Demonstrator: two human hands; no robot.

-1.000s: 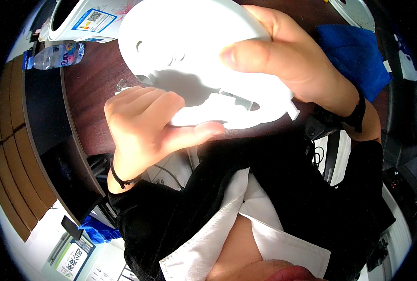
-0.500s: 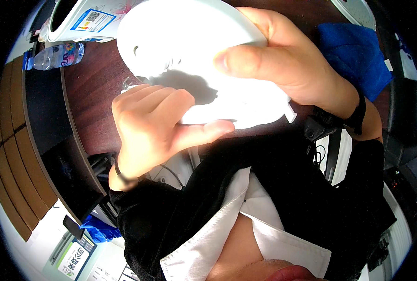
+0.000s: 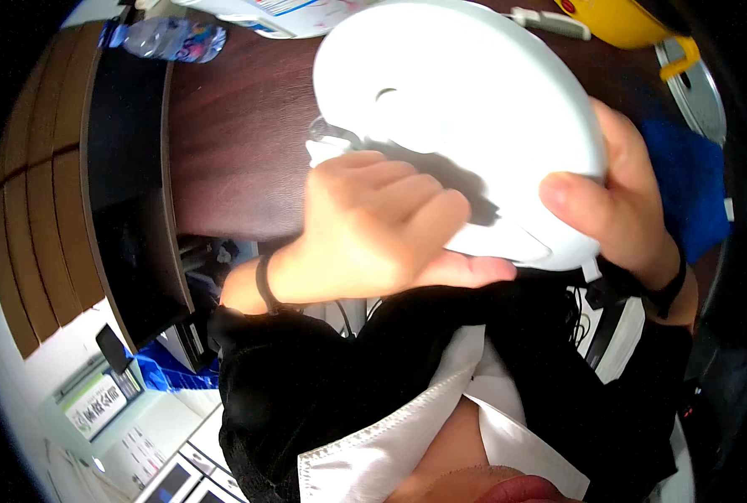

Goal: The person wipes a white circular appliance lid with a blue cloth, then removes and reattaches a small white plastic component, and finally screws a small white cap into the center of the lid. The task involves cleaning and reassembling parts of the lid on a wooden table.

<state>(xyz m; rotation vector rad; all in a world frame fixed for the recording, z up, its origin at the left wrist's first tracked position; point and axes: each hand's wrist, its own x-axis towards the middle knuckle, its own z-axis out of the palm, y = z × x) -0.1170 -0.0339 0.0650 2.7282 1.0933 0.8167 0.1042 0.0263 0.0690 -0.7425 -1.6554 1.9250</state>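
Your left hand [image 3: 373,226] grips the white oval shell [image 3: 491,101], bulk toward one o'clock; your right hand [image 3: 629,205] clasps its four-o'clock edge.

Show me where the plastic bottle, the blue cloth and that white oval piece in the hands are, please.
Plastic bottle [image 3: 172,40]: head view, on its body.
Blue cloth [image 3: 685,189]: head view, on its visible middle.
White oval piece [image 3: 474,105]: head view, on its broad face.

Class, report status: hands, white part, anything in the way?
Left hand gripping near edge of white plastic part. Right hand gripping its right side. Blue cloth rightward, not blocking.
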